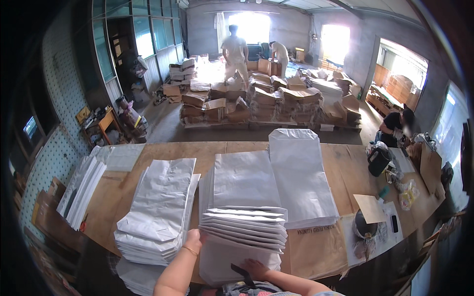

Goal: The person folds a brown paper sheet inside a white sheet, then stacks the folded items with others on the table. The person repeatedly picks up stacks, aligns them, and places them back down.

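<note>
Both hands work the middle bag stack [244, 224]: my left hand [193, 240] grips its 9 o'clock edge, my right hand [256, 269] lies open on the 6 o'clock bag [222, 261].

Glossy silver foil bags [244, 224], matt brown wooden table [345, 167], brown paper sheet [316, 246]

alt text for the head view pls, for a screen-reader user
A person's left hand steadies the near end of a fanned stack of silver foil bags on a wooden table, while the right hand rests on the bottom bag. More bag piles lie alongside; behind, people work among stacked cardboard boxes.
</note>
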The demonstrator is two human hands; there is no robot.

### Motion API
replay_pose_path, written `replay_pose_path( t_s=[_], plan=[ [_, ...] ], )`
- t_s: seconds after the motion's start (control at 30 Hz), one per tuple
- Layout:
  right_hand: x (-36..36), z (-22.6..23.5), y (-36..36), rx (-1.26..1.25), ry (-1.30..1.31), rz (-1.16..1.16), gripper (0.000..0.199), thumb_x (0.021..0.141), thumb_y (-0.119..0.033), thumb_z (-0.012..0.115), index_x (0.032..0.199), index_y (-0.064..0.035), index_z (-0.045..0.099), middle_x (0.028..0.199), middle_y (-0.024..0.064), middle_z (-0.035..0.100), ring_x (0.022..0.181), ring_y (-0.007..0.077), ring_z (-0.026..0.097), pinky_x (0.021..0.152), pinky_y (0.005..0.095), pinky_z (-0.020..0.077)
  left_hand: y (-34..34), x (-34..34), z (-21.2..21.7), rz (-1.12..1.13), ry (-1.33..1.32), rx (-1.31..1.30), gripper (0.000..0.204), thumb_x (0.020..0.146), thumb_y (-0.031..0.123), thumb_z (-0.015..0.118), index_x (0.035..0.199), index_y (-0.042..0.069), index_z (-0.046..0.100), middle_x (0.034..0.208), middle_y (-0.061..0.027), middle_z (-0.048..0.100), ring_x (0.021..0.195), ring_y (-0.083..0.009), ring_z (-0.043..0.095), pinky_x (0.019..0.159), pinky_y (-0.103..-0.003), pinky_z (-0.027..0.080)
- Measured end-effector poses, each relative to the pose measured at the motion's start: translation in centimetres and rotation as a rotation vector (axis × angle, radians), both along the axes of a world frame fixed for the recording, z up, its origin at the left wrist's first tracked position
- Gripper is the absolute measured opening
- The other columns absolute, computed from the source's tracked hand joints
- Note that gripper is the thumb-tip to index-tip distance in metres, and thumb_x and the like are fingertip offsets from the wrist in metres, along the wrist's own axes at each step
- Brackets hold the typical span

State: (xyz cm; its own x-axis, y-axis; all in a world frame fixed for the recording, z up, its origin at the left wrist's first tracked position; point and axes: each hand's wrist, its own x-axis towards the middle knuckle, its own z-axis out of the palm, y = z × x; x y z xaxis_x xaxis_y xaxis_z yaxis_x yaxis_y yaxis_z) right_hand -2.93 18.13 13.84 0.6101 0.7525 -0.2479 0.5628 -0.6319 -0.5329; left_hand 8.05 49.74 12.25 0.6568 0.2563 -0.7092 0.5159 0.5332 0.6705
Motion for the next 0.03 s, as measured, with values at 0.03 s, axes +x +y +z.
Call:
replay_pose_path(
  t_s=[0.03],
  plan=[
    [-0.75,-3.48,0.11,-0.078,-0.221,0.016,0.061,0.08,-0.03,0.062,0.132,-0.0158,0.034,0.138,0.0116,0.03,0.127,0.0286,0.03,0.1,0.0501,0.0282,0.24,0.48,-0.58,-0.004,0.026,-0.016,0.018,0.081,0.011,0.042,0.078,0.003,0.059,0.068,-0.0102,0.058,0.054,-0.0212,0.056,0.041,-0.033,0.046]
  ],
)
